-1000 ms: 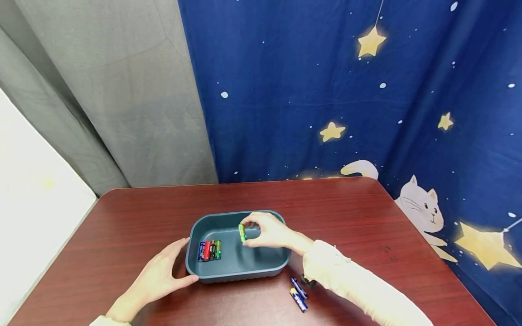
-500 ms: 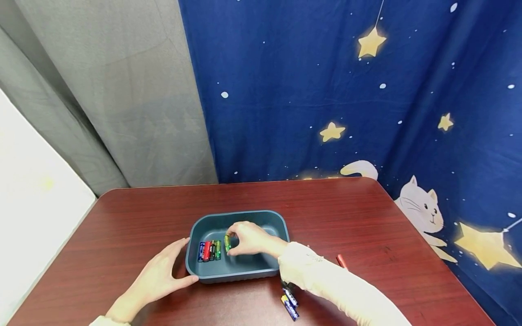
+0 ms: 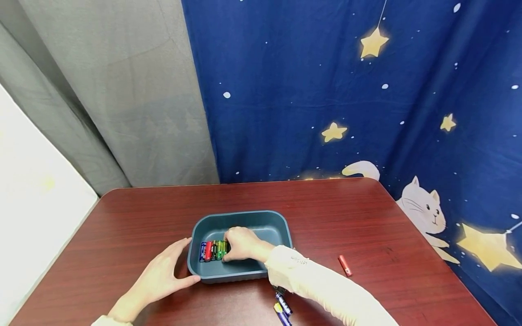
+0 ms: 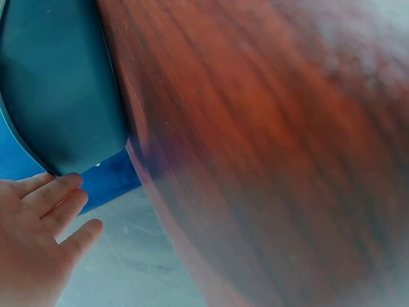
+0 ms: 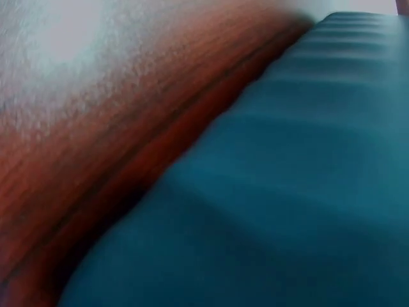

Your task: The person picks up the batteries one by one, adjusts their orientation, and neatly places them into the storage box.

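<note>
A reddish-brown wood bench (image 3: 163,203) with rounded far corners stands before a grey curtain (image 3: 134,90) and a blue curtain (image 3: 285,90) printed with yellow stars and a white cat (image 3: 422,208). On the bench sits a teal box (image 3: 269,235). A loose red battery (image 3: 345,265) lies to its right, and a pair of blue batteries (image 3: 283,304) lies on its near side, just beside the right sleeve (image 3: 318,280).

The right hand (image 3: 242,244) reaches down into the box, its thumb toward the near end and its fingers toward the far end of a green battery (image 3: 225,246); the fingers partly hide it, but it appears pinched. That battery is at the right end of a side-by-side row of batteries (image 3: 208,251) in the box's left part. The left hand (image 3: 161,271) is spread, fingers straight and thumb apart, fingertips against the box's left rim.
</note>
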A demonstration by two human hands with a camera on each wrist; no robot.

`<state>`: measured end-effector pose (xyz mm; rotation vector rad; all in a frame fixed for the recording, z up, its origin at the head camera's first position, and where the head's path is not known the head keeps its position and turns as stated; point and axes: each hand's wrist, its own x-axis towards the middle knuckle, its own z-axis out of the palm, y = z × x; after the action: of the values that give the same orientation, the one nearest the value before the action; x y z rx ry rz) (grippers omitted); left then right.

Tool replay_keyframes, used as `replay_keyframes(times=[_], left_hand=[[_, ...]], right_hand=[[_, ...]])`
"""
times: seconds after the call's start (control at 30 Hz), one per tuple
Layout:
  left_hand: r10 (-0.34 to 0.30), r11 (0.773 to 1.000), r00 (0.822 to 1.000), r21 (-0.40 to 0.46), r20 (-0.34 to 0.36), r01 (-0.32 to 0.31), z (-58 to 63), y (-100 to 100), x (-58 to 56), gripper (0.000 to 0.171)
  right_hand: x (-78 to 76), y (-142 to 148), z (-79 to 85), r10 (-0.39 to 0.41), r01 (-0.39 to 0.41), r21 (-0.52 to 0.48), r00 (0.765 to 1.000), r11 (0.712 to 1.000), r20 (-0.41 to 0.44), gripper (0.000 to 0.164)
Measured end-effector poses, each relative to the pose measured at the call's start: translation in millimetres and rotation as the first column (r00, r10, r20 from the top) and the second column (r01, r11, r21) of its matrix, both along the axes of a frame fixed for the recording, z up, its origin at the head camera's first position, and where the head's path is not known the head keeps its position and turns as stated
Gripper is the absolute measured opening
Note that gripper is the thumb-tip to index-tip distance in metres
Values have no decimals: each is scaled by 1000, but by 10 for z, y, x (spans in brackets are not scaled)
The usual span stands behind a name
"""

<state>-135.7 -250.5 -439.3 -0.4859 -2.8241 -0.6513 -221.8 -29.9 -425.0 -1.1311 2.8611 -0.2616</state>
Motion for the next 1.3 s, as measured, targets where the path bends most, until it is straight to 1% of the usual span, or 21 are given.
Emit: replay_keyframes(times=[0.1,0.23,0.33,0.43,0.57,0.67,0.73,0.8,0.87,0.93,1.0,1.03,1.07,1.1,1.17,1.2,1.3], left_hand=[[1,1000,1000,1,-2,-1,0,1,-1,91],[1,1000,1000,0,-4,-1,-2,2,-2,90],[2,1000,1000,-1,3,-2,-1,6,-2,90],[8,1000,1000,-2,15,-8,1,13,-1,90],[12,1000,1000,-4,23,-12,-2,17,2,90],[4,1000,1000,-1,12,-4,-5,14,2,90],[-1,1000,1000,-1,2,1,-5,10,-1,90],[-4,1000,1000,1,-6,4,-4,6,-1,90],[-4,1000,1000,0,-7,4,-6,7,-6,90],[-3,1000,1000,-1,-6,3,-6,9,-9,90],[-4,1000,1000,0,-4,4,-3,9,-10,90],[-4,1000,1000,0,-3,4,-2,11,-10,90],[-4,1000,1000,-1,-1,4,-1,11,-10,90],[-4,1000,1000,-1,0,4,0,11,-9,90],[0,1000,1000,-3,2,0,0,9,-4,90],[1,1000,1000,-3,1,-1,-2,11,-5,90],[0,1000,1000,-3,3,0,-9,19,-14,90]], right_hand=[[9,-10,-20,-4,4,-2,1000,1000,-15,34],[10,14,-9,-10,10,-7,1000,1000,-6,40],[17,68,58,-9,10,-23,1000,1000,18,47],[51,158,174,2,1,-68,999,998,44,51],[152,325,333,55,-45,-147,997,988,58,50],[266,472,425,128,-120,-204,991,972,29,48],[356,579,475,201,-194,-248,980,949,2,46],[459,689,512,287,-284,-286,957,915,-35,44],[572,805,518,379,-381,-311,923,871,-69,42],[698,917,499,458,-457,-322,886,829,-76,40],[813,1018,442,524,-521,-298,848,800,-76,38],[862,1064,401,549,-547,-277,832,790,-77,38],[904,1107,357,567,-569,-246,819,785,-84,38],[937,1146,306,579,-579,-227,812,783,-74,39],[979,1205,195,592,-598,-171,801,783,-88,39],[992,1230,142,592,-599,-150,801,787,-92,40],[1010,1280,16,567,-571,-139,821,809,-72,40]])
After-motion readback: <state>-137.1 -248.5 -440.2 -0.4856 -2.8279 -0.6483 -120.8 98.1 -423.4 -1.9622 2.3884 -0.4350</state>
